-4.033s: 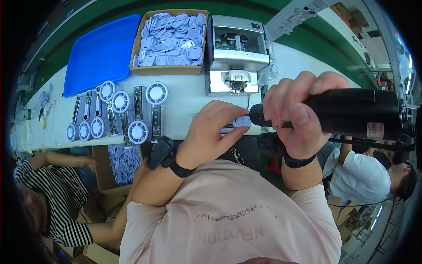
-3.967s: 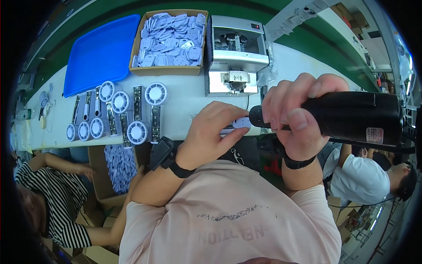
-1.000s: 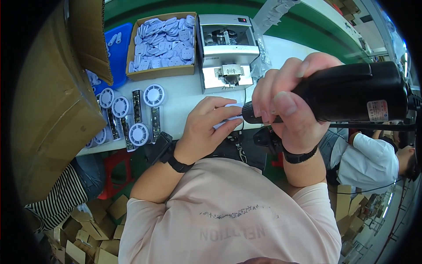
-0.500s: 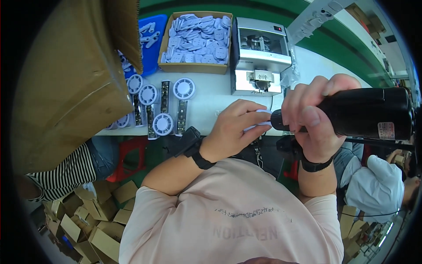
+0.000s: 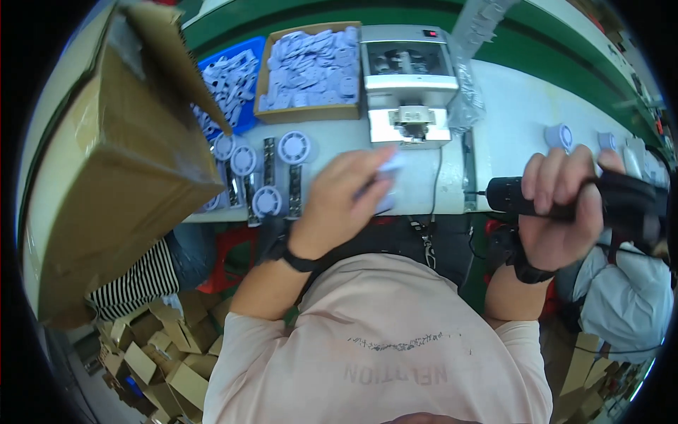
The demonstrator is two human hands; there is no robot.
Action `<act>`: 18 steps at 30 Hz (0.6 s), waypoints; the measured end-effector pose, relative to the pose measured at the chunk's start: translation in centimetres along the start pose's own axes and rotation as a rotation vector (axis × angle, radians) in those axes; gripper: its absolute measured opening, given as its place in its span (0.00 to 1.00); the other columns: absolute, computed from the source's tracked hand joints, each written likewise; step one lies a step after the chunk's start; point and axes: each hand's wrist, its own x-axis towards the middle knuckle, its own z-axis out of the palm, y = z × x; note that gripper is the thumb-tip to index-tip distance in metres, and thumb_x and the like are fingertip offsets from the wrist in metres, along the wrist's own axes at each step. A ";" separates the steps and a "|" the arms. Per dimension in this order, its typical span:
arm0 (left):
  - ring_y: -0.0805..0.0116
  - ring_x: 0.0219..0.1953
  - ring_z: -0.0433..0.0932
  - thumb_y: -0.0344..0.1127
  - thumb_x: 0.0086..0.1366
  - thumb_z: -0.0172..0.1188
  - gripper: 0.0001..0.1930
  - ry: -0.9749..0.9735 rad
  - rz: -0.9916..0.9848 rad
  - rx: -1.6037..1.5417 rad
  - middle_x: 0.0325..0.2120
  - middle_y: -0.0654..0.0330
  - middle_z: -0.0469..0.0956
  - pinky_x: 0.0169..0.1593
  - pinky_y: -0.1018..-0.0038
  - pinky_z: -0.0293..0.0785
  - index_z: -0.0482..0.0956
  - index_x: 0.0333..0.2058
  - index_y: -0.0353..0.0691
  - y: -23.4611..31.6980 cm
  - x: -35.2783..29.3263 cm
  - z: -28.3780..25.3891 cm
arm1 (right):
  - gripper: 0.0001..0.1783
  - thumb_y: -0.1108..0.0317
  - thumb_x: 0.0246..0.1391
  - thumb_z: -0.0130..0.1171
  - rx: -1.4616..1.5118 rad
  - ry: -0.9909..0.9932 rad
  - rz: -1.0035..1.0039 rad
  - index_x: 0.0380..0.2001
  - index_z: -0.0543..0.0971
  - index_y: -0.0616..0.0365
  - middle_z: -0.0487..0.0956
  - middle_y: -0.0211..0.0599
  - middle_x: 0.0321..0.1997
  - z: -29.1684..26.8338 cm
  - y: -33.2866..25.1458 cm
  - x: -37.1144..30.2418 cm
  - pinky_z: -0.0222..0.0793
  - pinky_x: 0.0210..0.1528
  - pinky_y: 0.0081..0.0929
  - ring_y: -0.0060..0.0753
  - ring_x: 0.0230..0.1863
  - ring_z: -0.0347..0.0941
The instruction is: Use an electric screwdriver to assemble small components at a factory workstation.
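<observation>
Your left hand (image 5: 339, 194) holds a small, pale lilac plastic part (image 5: 387, 173), blurred, in its fingers (image 5: 371, 159) just in front of the grey machine (image 5: 408, 85) on the white desk (image 5: 508, 134). Your right hand (image 5: 558, 208) grips a black electric screwdriver (image 5: 614, 201), well right of that machine.

Black electric screwdriver (image 5: 593, 201) level; small pale part (image 5: 387, 177), apparently blurred.

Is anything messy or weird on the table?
Mostly tidy. The odd thing is a big brown cardboard box looming at the left, tilted, with its flap hanging over the blue tray of white parts.
</observation>
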 end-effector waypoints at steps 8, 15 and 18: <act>0.50 0.48 0.78 0.35 0.59 0.71 0.24 -0.292 -0.119 0.952 0.42 0.54 0.80 0.52 0.54 0.73 0.83 0.56 0.46 -2.3 2.8 -2.9 | 0.15 0.73 0.64 0.59 -0.237 0.600 0.315 0.51 0.70 0.57 0.71 0.32 0.28 -9.4 -0.2 -6.6 0.68 0.30 0.31 0.29 0.24 0.68; 0.46 0.55 0.75 0.34 0.62 0.70 0.22 -0.253 -0.046 0.933 0.51 0.50 0.79 0.61 0.54 0.69 0.83 0.56 0.43 -5.0 2.2 -4.0 | 0.17 0.74 0.57 0.67 -0.570 0.756 0.356 0.47 0.72 0.59 0.75 0.33 0.28 -14.3 -2.4 -7.5 0.71 0.29 0.28 0.28 0.24 0.73; 0.45 0.57 0.75 0.32 0.64 0.69 0.20 -0.151 -0.068 0.734 0.52 0.49 0.79 0.62 0.55 0.69 0.83 0.56 0.41 -4.2 2.4 -3.9 | 0.17 0.69 0.56 0.72 -1.141 0.838 0.382 0.43 0.75 0.60 0.77 0.30 0.30 -20.4 -2.8 -6.4 0.69 0.28 0.24 0.22 0.25 0.72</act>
